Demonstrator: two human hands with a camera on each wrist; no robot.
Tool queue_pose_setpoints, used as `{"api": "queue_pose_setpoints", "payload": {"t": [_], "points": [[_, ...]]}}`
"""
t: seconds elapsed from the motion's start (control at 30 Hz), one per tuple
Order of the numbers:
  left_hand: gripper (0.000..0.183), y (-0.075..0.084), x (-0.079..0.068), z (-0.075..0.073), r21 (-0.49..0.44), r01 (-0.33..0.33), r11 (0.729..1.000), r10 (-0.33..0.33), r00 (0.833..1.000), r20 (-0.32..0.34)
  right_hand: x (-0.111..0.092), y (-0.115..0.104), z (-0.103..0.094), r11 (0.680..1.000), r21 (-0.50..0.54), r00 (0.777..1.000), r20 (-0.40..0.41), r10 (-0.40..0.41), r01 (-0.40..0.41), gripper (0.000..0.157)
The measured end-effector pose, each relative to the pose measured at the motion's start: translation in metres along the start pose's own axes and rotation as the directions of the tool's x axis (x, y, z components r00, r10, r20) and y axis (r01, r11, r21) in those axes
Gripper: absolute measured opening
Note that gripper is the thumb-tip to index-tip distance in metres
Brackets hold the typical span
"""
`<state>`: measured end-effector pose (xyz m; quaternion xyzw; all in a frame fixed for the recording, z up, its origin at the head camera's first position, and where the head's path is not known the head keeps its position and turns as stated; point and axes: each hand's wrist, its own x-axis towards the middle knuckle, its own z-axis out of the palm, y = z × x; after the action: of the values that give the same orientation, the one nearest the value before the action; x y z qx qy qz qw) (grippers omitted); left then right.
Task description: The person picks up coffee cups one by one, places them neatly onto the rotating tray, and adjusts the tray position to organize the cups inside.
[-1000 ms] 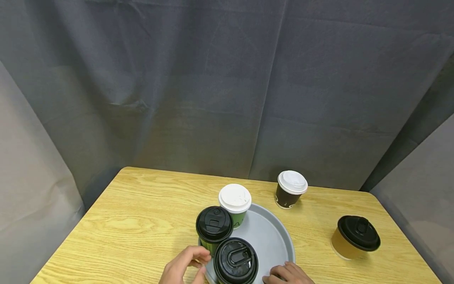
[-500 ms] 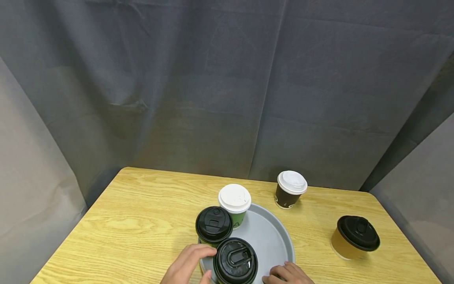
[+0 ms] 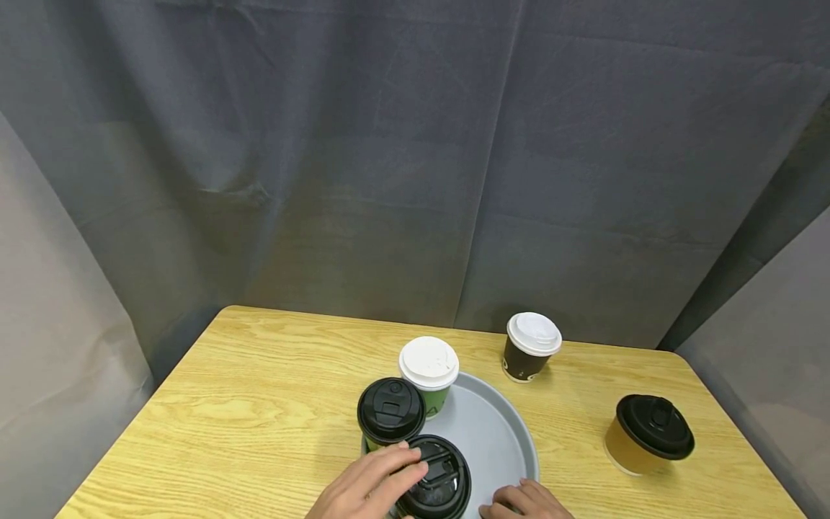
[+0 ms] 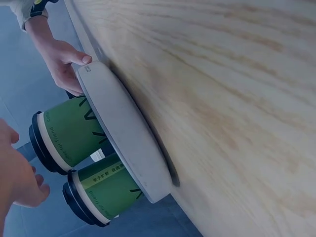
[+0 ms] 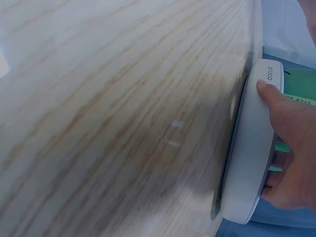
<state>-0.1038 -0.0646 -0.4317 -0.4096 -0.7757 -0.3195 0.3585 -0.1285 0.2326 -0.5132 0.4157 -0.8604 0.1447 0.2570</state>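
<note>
In the head view my left hand is over the near black-lidded cup, hiding part of its lid. The left wrist view shows the left hand loosely bent and apart from the two green cups. My right hand grips the rim of the round grey tray. From the right wrist, the thumb of the right hand presses the tray's outer wall, with fingers over the inner side. Another black-lidded green cup and a white-lidded green cup stand on the tray's left part.
A dark cup with a white lid stands behind the tray, near the table's back edge. To the right is a short tan cup with a black lid. Grey cloth hangs behind the wooden table.
My left hand has moved rightward from beside the near cup to over its lid. The right hand, the tray and the cups look unmoved.
</note>
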Motion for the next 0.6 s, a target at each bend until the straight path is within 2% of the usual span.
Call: {"api": "queue_pose_setpoints", "payload": {"t": [0.13,0.4,0.6], "points": [[0.038,0.0017,0.0022,-0.0001,0.017,-0.009,1.0,0.008,0.999,0.042,-0.0004,0.0013,0.0007,1.0,0.007,1.0,-0.007,-0.011,0.012,0.028],[0.038,-0.0001,0.0047,0.0031,0.022,-0.081,0.996,0.078,0.991,0.108,-0.0007,0.0016,0.0016,0.999,0.011,0.999,-0.044,-0.032,0.033,0.026],[0.042,0.0022,0.0063,0.004,0.004,-0.059,0.998,0.057,0.983,0.174,-0.0008,0.0032,0.0016,0.999,0.016,0.998,-0.047,-0.049,0.05,0.024]]}}
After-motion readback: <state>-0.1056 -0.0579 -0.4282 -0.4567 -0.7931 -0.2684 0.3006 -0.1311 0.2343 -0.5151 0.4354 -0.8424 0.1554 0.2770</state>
